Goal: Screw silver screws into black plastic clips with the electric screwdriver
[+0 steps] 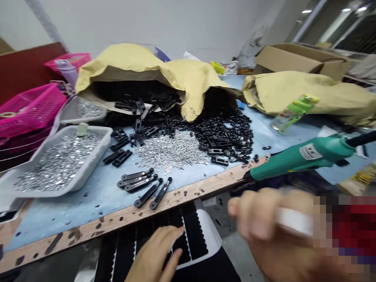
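Observation:
My left hand [158,250] is low in the middle, below the table's front edge, over black cloth with white scalloped lines [190,231]. Its fingers are stretched and its thumb stands apart, holding nothing visible. On the right, my right hand [264,219] is raised, blurred, with fingers curled; a white band or piece [295,221] shows at its fingers, and whatever it grips cannot be made out. Just above it lies or hangs a green electric screwdriver [302,156], tip pointing left. Several black link-shaped plastic pieces [147,192] lie near the table edge.
Small silver metal parts [173,149] are heaped mid-table beside black plastic parts [226,137]. Yellow sacks [129,58] spill black pieces behind. A white tray [107,143] of metal parts and a pink basket [38,105] stand left. A spray bottle [293,111] and cardboard box [288,58] are right.

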`<state>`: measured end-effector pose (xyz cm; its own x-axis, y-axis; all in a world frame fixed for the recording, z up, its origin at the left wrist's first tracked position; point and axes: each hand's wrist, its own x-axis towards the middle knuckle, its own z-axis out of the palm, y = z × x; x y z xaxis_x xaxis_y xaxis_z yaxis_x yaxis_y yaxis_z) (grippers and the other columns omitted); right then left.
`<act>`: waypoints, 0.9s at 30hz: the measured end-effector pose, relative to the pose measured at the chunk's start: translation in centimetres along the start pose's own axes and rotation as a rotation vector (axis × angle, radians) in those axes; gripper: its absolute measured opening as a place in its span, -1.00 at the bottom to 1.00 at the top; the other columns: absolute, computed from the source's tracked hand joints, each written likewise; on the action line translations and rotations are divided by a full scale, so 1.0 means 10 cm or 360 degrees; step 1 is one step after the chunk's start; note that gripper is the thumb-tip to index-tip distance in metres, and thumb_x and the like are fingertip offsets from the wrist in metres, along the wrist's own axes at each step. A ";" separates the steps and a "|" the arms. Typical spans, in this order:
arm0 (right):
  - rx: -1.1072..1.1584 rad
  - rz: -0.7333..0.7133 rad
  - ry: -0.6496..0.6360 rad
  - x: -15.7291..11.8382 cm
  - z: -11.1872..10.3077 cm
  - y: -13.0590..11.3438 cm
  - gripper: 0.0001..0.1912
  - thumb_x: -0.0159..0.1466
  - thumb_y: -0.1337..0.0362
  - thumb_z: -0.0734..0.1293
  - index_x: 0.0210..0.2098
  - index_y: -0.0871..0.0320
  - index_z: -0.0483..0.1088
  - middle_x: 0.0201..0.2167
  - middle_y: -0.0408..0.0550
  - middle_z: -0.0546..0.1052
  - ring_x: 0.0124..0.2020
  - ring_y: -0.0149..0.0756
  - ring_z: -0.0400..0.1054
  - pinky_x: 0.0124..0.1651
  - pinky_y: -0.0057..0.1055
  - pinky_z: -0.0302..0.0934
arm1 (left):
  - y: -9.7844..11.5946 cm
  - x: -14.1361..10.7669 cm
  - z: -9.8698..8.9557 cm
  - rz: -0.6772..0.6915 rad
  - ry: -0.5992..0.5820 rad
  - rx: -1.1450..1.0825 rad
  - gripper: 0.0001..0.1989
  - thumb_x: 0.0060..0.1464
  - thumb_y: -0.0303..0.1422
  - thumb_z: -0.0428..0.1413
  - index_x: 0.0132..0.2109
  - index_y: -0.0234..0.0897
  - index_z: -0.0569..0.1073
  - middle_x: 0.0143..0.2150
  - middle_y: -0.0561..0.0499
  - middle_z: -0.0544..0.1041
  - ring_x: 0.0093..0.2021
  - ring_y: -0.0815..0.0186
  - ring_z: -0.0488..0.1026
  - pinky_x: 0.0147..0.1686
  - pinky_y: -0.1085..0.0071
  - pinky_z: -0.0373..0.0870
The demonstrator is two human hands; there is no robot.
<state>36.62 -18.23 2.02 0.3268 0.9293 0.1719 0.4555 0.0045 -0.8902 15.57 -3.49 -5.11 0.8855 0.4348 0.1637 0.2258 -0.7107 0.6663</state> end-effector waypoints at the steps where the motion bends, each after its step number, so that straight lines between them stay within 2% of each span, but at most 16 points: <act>1: 0.0150 0.0096 0.0130 0.01 0.04 0.11 -0.63 0.35 -0.04 -0.05 -0.18 -0.04 0.24 -0.34 -0.02 0.45 -0.29 -0.16 0.37 -0.15 -0.15 0.29 | -0.02 0.00 0.11 0.0078 -0.0151 0.0029 -0.60 0.17 -0.39 0.02 0.15 -0.08 0.29 0.05 -0.05 0.47 0.01 0.21 0.44 -0.02 0.40 0.42; 2: 0.0303 0.0242 0.0231 -0.01 0.10 0.27 -0.69 0.35 -0.02 0.03 -0.20 0.00 0.25 -0.32 -0.03 0.45 -0.27 -0.18 0.37 -0.16 -0.20 0.29 | -0.05 0.00 0.22 0.0135 -0.0275 0.0082 -0.57 0.15 -0.40 0.03 0.17 -0.09 0.28 0.07 -0.07 0.45 0.02 0.20 0.43 -0.02 0.38 0.43; 3: 0.0332 0.0446 0.0248 -0.07 0.17 0.47 -0.74 0.33 0.01 0.11 -0.22 0.03 0.27 -0.31 -0.04 0.46 -0.25 -0.20 0.38 -0.15 -0.24 0.29 | -0.09 0.00 0.33 0.0183 -0.0371 0.0153 -0.52 0.12 -0.41 0.06 0.20 -0.11 0.25 0.11 -0.09 0.43 0.05 0.17 0.41 -0.01 0.34 0.43; 6: 0.0233 0.0912 0.0374 -0.41 0.44 1.18 -0.68 0.24 -0.01 0.22 -0.20 0.09 0.32 -0.26 -0.01 0.49 -0.15 -0.14 0.40 -0.07 -0.21 0.28 | -0.27 -0.07 0.64 0.0350 -0.0604 0.0458 -0.20 -0.11 -0.49 0.16 0.29 -0.10 0.10 0.27 -0.15 0.24 0.20 -0.05 0.24 0.09 0.03 0.31; 8: 0.0195 0.1086 0.0537 -0.66 0.62 1.56 -0.65 0.18 -0.05 0.23 -0.25 0.09 0.35 -0.30 -0.01 0.51 -0.19 -0.10 0.43 -0.09 -0.17 0.30 | -0.39 -0.14 0.78 0.0422 -0.0672 0.0676 -0.05 -0.22 -0.61 0.14 0.32 -0.06 0.01 0.31 -0.16 0.13 0.25 -0.12 0.14 0.12 -0.11 0.19; 10: 0.0162 0.1082 0.0502 -0.81 0.74 1.76 -0.69 0.17 0.01 0.24 -0.26 0.09 0.38 -0.31 -0.03 0.53 -0.22 -0.11 0.44 -0.11 -0.17 0.30 | -0.47 -0.21 0.84 0.0463 -0.0616 0.0802 -0.04 -0.24 -0.68 0.06 0.33 -0.08 -0.01 0.33 -0.16 0.09 0.27 -0.08 0.09 0.15 -0.08 0.15; 13: 0.0117 0.0975 0.0422 -0.83 0.76 1.75 -0.77 0.20 0.10 0.22 -0.28 0.09 0.40 -0.31 -0.05 0.54 -0.22 -0.14 0.45 -0.11 -0.22 0.29 | -0.51 -0.26 0.80 0.0628 -0.0398 0.0704 -0.25 -0.15 -0.67 -0.02 0.24 -0.20 0.18 0.23 -0.15 0.29 0.20 0.09 0.26 0.10 0.25 0.33; 16: 0.0053 0.0929 0.0524 -0.76 0.67 1.62 -0.77 0.25 0.13 0.19 -0.26 0.11 0.39 -0.30 -0.03 0.54 -0.22 -0.15 0.45 -0.12 -0.24 0.31 | -0.43 -0.24 0.73 0.0685 -0.0279 0.0522 -0.60 0.01 -0.61 -0.07 -0.01 -0.24 0.39 0.05 -0.14 0.49 -0.02 0.22 0.50 -0.12 0.48 0.49; 18: -0.0081 0.0858 0.0681 -0.73 0.64 1.56 -0.76 0.27 0.15 0.17 -0.20 0.12 0.38 -0.23 0.02 0.52 -0.19 -0.13 0.44 -0.12 -0.21 0.32 | -0.33 -0.21 0.77 0.0654 -0.0280 0.0462 -0.68 0.07 -0.60 -0.10 -0.09 -0.26 0.40 0.02 -0.16 0.51 -0.07 0.22 0.53 -0.20 0.50 0.52; 20: -0.0278 0.0700 0.0799 -0.73 0.66 1.52 -0.77 0.29 0.20 0.16 -0.15 0.12 0.36 -0.16 0.05 0.49 -0.12 -0.11 0.40 -0.07 -0.15 0.30 | -0.22 -0.17 0.87 0.0642 -0.0293 0.0395 -0.67 0.10 -0.62 -0.13 -0.08 -0.27 0.40 0.01 -0.17 0.51 -0.07 0.20 0.52 -0.21 0.47 0.52; 24: -0.0572 0.0312 0.0723 -0.74 0.78 1.39 -0.75 0.30 0.38 0.13 -0.10 0.07 0.35 -0.09 0.04 0.46 -0.05 -0.14 0.35 -0.01 -0.10 0.28 | -0.08 -0.03 1.01 0.0396 -0.0370 0.0170 -0.76 0.15 -0.53 -0.08 -0.13 -0.23 0.43 -0.06 -0.12 0.54 -0.14 0.17 0.54 -0.19 0.36 0.53; 27: -0.0669 0.0103 0.0791 -0.74 0.82 1.31 -0.68 0.29 0.45 0.09 -0.06 0.08 0.32 -0.06 0.04 0.45 -0.03 -0.16 0.35 0.01 -0.08 0.28 | -0.06 0.07 0.94 0.0209 -0.0542 -0.0060 -0.73 0.16 -0.51 -0.07 -0.08 -0.20 0.44 -0.05 -0.05 0.52 -0.09 0.22 0.50 -0.07 0.35 0.47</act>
<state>33.42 -22.02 -14.39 0.6623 0.6410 0.3878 0.6741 -0.2840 -0.6818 19.90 -7.90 -12.24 0.9918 0.1280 0.0023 0.0919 -0.7247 0.6829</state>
